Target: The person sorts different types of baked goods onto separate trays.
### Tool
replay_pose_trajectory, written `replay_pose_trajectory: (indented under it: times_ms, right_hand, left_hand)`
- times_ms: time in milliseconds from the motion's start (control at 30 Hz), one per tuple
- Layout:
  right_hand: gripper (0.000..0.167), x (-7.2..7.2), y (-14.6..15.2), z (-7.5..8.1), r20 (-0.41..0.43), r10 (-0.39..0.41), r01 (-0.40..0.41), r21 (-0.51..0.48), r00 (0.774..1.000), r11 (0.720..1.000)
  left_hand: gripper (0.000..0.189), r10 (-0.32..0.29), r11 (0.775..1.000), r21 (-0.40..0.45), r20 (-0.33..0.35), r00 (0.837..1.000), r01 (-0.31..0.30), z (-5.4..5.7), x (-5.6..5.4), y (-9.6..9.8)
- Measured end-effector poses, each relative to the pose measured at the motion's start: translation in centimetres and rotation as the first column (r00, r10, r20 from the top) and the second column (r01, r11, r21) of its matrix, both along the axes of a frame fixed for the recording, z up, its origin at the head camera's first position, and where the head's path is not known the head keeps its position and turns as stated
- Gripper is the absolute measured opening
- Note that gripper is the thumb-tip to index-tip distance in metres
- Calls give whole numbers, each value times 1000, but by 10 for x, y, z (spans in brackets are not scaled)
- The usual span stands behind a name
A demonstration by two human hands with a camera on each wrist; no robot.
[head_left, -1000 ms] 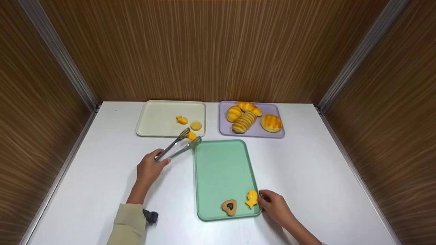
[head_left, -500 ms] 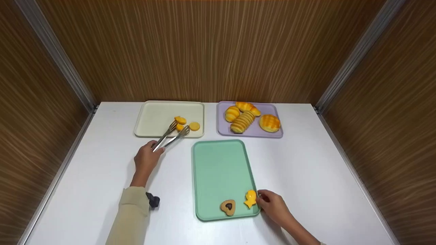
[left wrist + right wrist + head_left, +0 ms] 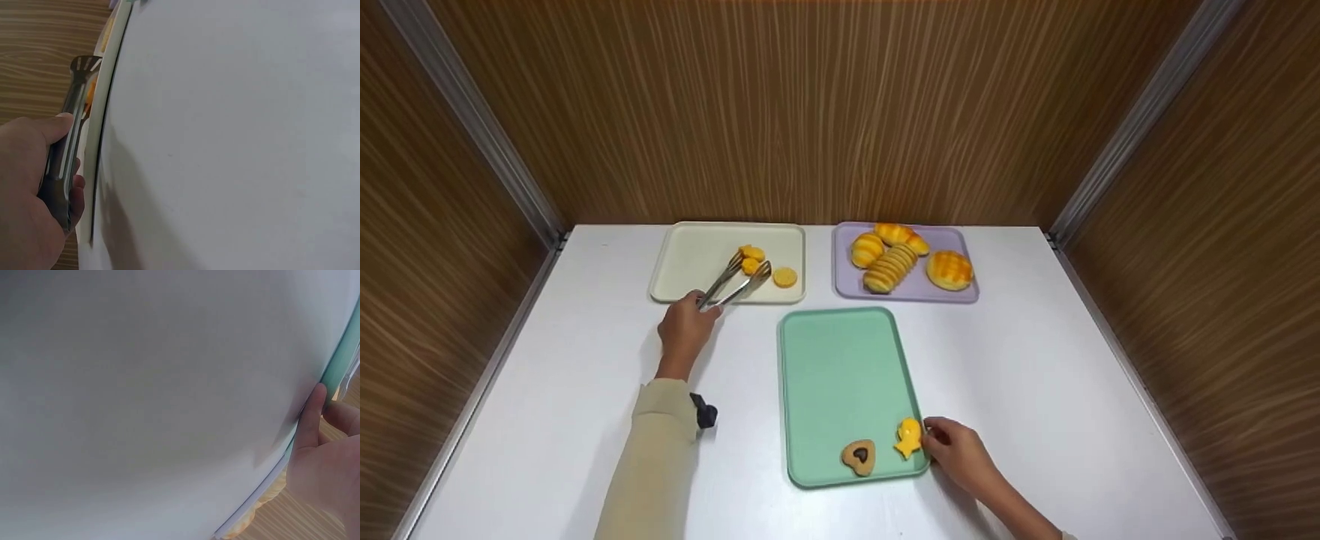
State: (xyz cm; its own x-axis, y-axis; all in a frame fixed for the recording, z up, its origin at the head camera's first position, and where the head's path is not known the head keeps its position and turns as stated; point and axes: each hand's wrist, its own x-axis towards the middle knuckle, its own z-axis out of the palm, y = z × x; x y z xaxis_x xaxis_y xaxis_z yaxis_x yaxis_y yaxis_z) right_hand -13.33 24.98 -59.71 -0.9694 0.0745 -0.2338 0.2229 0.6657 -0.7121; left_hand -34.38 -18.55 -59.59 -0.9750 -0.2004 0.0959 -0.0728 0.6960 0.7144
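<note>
My left hand (image 3: 688, 328) grips metal tongs (image 3: 70, 135) by the handle, over the front edge of the cream tray (image 3: 690, 255). Between the spread tong tips sits a small orange-yellow cookie (image 3: 750, 266); whether both tips touch it I cannot tell. Right behind it lies a fish-shaped cookie (image 3: 752, 253), and a round cookie (image 3: 785, 277) is to the right. My right hand (image 3: 960, 451) pinches the right rim of the green tray (image 3: 840, 375) between thumb and fingers. On that tray, a yellow fish cookie (image 3: 909, 438) lies beside those fingers, left of it a heart-shaped cookie (image 3: 859, 457).
A purple tray (image 3: 919, 289) at the back right bears several breads, among them a ridged roll (image 3: 891, 268) and a round bun (image 3: 949, 270). Wood-grain panels (image 3: 810, 112) enclose the white table (image 3: 1020, 337) at the back and sides.
The left hand has carried the tongs, with the orange-yellow cookie between their tips, back and left over the cream tray. The fish cookie there has shifted slightly backward. The right hand stays put.
</note>
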Motion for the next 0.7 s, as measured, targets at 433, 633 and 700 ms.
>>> replay_pose_trajectory:
  times_ms: [433,633,700]
  right_hand:
    - [33,0,0,-2,-12,2,-2,32,1000,999]
    - [33,0,1,-4,0,4,-4,24,1000,1000]
    - [33,0,1,-3,3,3,-4,21,1000,1000]
  left_hand:
    - [54,-19,1000,-6,-15,1000,19,2,-8,-2]
    - [58,-35,999,13,8,999,35,4,7,-8]
    - [60,-52,999,9,11,999,52,6,14,-8]
